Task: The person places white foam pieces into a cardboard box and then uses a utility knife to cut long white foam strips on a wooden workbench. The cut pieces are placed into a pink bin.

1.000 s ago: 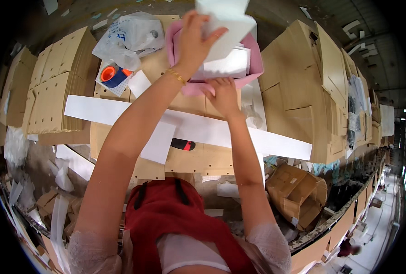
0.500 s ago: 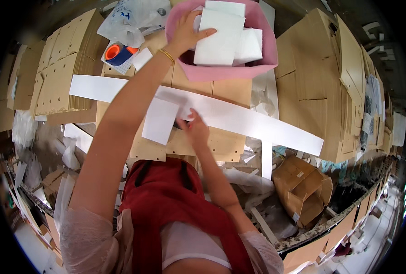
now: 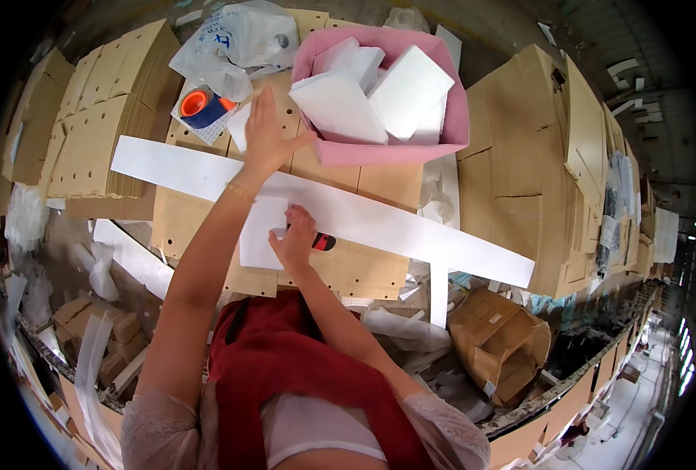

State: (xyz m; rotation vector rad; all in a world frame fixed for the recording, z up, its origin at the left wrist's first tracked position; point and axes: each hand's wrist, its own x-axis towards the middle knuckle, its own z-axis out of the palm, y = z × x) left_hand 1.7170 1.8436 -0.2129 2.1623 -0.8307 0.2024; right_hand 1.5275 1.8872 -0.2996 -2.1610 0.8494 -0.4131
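Observation:
My left hand (image 3: 268, 141) is open above the table, fingers stretched and thumb spread, beside the pink bin (image 3: 379, 152). White foam blocks (image 3: 412, 90) lie tilted inside that bin. My right hand (image 3: 296, 241) is curled around a red-and-black tool (image 3: 324, 242), whose rounded end sticks out past the palm; its kind is partly hidden. Just left of those fingers lies a flat white square piece (image 3: 259, 235), overlapping the near edge of a long white strip (image 3: 387, 214). The strip crosses the table slantwise, passing under my left forearm.
Brown boards (image 3: 364, 262) cover the table. A blue-and-orange tape roll (image 3: 200, 107) and a clear plastic bag (image 3: 234, 39) sit at far left. Cardboard stacks rise left (image 3: 101, 133) and right (image 3: 512, 164). An open carton (image 3: 498, 337) lies low on the right.
My left hand has left the foam blocks and moved nearer, and the blocks have shifted in the bin. My right hand has moved left and closed around the red-and-black tool.

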